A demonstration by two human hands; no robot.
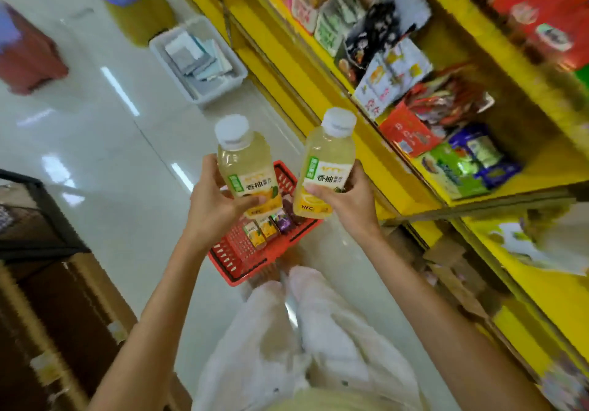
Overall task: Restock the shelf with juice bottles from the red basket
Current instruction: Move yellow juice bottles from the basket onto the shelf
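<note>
My left hand (214,206) grips a pale yellow juice bottle (243,159) with a white cap, held upright. My right hand (349,202) grips a second bottle of the same kind (328,162), tilted slightly right toward the yellow shelf (334,92). Both bottles are held above the red basket (236,261), which sits on the floor below and holds several more bottles lying on their sides (267,227). The shelf stands to the right, its tiers filled with snack packets.
A grey plastic bin (159,47) with flat boxes sits on the floor beside the shelf's far end. Brown cartons (63,315) stand at the lower left, a dark red box (28,60) at the far left. Cardboard lies on the shelf's lower tier.
</note>
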